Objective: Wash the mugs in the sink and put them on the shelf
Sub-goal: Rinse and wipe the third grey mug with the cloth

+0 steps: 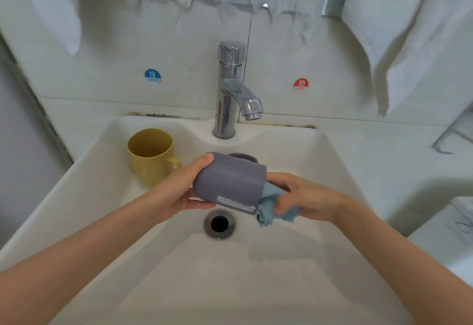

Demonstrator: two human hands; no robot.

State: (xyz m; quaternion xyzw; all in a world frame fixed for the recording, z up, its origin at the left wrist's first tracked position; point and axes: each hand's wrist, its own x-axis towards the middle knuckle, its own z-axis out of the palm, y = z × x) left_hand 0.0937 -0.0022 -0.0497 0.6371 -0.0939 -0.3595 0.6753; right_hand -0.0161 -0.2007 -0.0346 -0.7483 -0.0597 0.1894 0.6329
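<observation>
**A:** Where is the mug that is being washed?

**B:** The grey-purple mug is in the air over the white sink, just above the drain. It lies on its side, with the handle turned up and to the back.

**A:** Which hand holds it?

**B:** The left hand holds the left end. Its fingers are curled around the body, with the thumb on top and the others under it.

**A:** And the right hand?

**B:** The right hand is at the right end of the mug. Its fingers are closed on a crumpled light blue cloth, and the cloth touches that end. How deep the cloth goes inside, I cannot tell.

**A:** Is there another mug?

**B:** Yes. A yellow mug stands upright in the back left part of the sink, near the left hand. Its handle points to the right.

**A:** What is behind the sink?

**B:** A chrome tap stands at the middle of the back edge. On the wall, a blue COLD sticker is left of it and a red HOT sticker is right of it. White towels hang at the upper sides.
</observation>
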